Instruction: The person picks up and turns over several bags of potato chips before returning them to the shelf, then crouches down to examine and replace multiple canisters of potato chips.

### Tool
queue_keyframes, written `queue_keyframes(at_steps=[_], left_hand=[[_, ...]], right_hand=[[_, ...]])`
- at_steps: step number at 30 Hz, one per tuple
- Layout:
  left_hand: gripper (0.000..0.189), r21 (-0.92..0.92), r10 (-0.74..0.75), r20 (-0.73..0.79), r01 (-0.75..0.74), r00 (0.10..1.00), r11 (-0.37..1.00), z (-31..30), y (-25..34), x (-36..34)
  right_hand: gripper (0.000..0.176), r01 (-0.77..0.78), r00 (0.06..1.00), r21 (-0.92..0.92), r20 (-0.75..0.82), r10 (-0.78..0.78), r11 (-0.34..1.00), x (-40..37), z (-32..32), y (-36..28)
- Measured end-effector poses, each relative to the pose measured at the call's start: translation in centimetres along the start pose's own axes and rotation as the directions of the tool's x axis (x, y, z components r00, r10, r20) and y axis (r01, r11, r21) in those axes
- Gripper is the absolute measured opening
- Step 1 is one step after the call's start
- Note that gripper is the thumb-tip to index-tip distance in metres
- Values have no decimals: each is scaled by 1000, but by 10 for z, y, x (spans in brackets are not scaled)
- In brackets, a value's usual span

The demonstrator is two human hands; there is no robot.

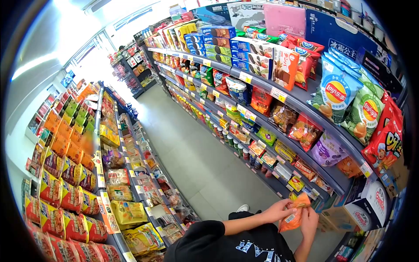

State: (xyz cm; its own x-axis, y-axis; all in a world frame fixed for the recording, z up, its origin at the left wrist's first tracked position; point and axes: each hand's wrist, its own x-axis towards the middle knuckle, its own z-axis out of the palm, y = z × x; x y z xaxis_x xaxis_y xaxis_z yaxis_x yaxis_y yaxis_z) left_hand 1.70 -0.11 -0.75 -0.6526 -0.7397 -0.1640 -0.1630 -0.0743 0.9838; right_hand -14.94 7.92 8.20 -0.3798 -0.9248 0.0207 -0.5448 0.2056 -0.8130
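1. While your left hand [277,211] pinches one side of the small, crinkly orange plastic packet [291,220], your right hand [310,219] has its other side, so yeah, both hands are gripping it.
2. That packet's up off the floor, between your hands, with a pale barcode patch facing the camera.
3. Just beside it you've got your black fabric T-shirt [214,242] with pale blue and white lettering, plus a white shoe [243,208] poking out on the grey tiled floor [214,183].
4. Near your right hand, there's a navy-and-white cardboard box [366,207] with red oval logos.
5. Above that, the long dark-grey metal shelving [301,103] holds snack bags and boxes.
6. Across the aisle to your left, it's red-and-yellow noodle packs [72,196] in rows.
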Motion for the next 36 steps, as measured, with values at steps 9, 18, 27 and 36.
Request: queue_keyframes(at_steps=[9,18,27,36], left_hand=[[58,241,318,132,-342,939,908,-20,69,-16],[57,-10,50,-96,-51,994,999,-24,30,-5],[76,-525,-70,-53,32,996,851,4,60,-4],[85,-405,52,102,-6,993,914,5,108,-14]], right_hand=[[22,8,979,57,202,-19,998,-4,-16,-8],[67,-154,937,359,348,21,921,-47,-13,24],[85,11,1000,401,-24,-1,916,-57,19,56],[63,121,991,687,-127,-45,716,-57,4,50]])
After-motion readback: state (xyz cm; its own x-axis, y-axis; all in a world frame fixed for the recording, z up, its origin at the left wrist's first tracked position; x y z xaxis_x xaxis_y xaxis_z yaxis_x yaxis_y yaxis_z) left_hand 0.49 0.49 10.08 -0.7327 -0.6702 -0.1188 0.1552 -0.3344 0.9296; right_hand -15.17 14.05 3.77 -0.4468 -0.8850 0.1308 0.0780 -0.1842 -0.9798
